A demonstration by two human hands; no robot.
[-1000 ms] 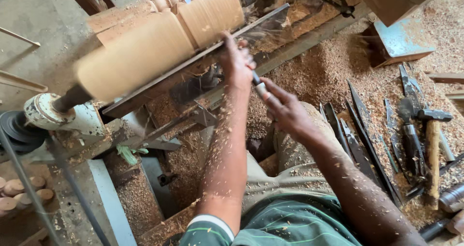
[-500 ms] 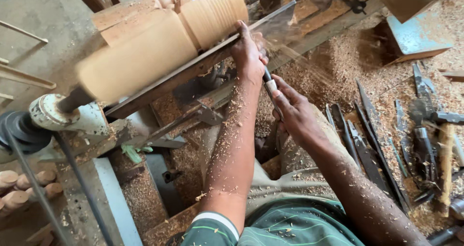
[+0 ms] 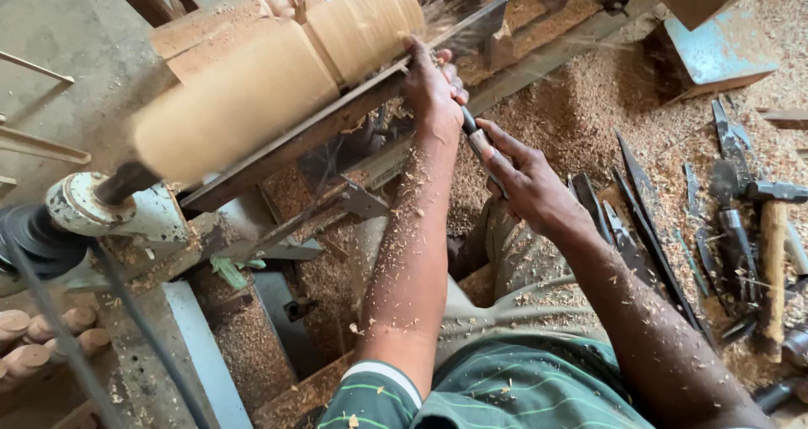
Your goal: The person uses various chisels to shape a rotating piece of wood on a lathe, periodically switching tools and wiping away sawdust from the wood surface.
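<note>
A pale wooden workpiece (image 3: pixel 278 67) spins, blurred, on a lathe. Its right part shows turned grooves. My left hand (image 3: pixel 431 88) presses down on the flat tool rest (image 3: pixel 337 134) beside the wood, gripping the front of a turning chisel (image 3: pixel 473 134). Behind it, my right hand (image 3: pixel 526 181) is closed around the chisel's handle. The chisel's tip is hidden under my left hand. Wood chips fly off near the tip and cover my left forearm.
The lathe's tailstock (image 3: pixel 93 206) and a dark pulley (image 3: pixel 34 239) sit at the left. Several chisels (image 3: pixel 640 218) and a hammer (image 3: pixel 770 252) lie on thick sawdust at the right. Turned wooden pieces (image 3: pixel 38 336) are stacked at the lower left. A blue metal plate (image 3: pixel 715 54) lies at the upper right.
Both hands with the chisel have shifted slightly right along the tool rest, toward the grooved part. The view has tilted a little. The wood keeps spinning.
</note>
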